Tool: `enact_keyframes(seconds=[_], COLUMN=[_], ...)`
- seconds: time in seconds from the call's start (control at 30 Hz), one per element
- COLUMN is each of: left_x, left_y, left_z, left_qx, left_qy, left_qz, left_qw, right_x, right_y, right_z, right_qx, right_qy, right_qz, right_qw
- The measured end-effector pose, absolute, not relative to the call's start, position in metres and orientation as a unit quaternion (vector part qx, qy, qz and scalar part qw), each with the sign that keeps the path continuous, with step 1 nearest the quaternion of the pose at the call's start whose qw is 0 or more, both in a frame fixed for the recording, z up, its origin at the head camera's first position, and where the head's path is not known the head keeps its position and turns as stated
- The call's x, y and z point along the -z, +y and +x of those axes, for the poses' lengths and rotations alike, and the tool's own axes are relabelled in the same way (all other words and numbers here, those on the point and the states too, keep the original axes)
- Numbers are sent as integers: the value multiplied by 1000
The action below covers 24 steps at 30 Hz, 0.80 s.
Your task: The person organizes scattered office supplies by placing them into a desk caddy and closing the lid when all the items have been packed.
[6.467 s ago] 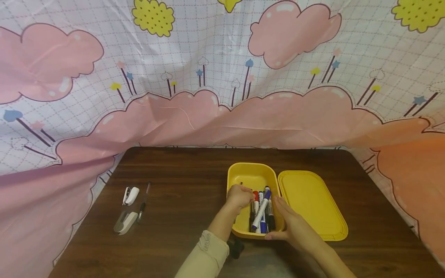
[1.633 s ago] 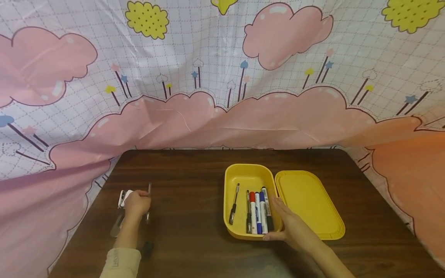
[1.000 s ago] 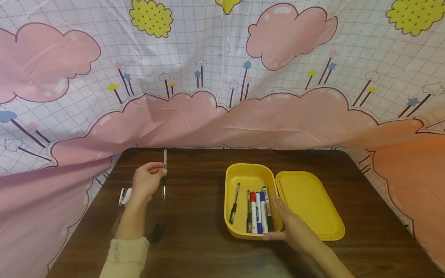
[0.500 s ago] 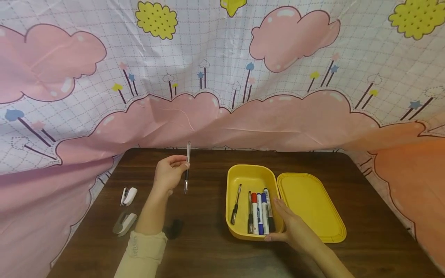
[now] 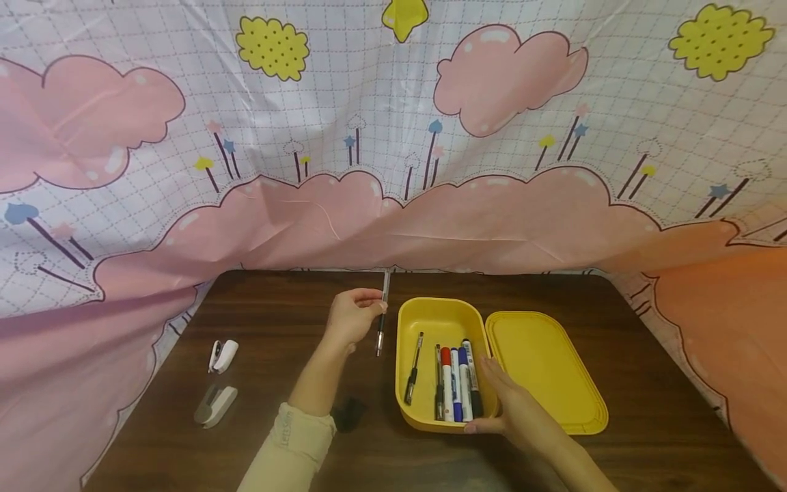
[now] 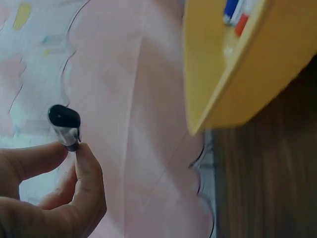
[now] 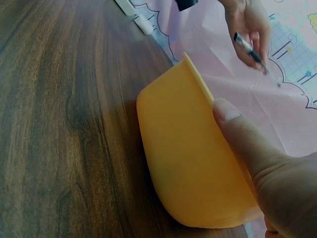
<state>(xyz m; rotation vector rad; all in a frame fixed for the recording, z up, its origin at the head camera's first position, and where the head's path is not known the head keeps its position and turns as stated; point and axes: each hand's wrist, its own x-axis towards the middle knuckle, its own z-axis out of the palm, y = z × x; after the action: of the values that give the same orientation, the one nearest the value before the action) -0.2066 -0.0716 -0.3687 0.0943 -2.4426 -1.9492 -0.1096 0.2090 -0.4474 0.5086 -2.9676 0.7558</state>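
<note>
My left hand pinches a black-and-clear pen between thumb and fingers, just left of the yellow box. The pen's dark capped end points toward the camera in the left wrist view. Inside the box, a similar pen lies by itself on the left. A second pen lies at the right beside a red-capped marker and several blue or black markers. My right hand rests against the box's front right corner, its thumb at the front rim and its fingers stretched along the right side.
The box's flat yellow lid lies on the dark wood table to the right. At the left stand two small staplers, one white, the other white and grey. A patterned cloth hangs behind the table.
My left hand has left the box, taken the pen from beside the staplers, lifted it and carried it right to the box. The markers now lie side by side. The right hand stays at the corner.
</note>
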Motion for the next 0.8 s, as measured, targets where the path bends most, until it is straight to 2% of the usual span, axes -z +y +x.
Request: enact_keyframes(seconds=[0.33, 0.8], left_x=[394, 432], left_y=[-14, 19], left_z=[-204, -203], left_qx=[606, 620], left_qy=[-794, -779], left_qz=[28, 70], left_qw=[-48, -61], right_x=[448, 451], right_y=[210, 210], right_z=[-110, -111], right_qx=[-243, -250], right_qy=[-955, -952], right_qz=[167, 173], right_qw=[29, 38])
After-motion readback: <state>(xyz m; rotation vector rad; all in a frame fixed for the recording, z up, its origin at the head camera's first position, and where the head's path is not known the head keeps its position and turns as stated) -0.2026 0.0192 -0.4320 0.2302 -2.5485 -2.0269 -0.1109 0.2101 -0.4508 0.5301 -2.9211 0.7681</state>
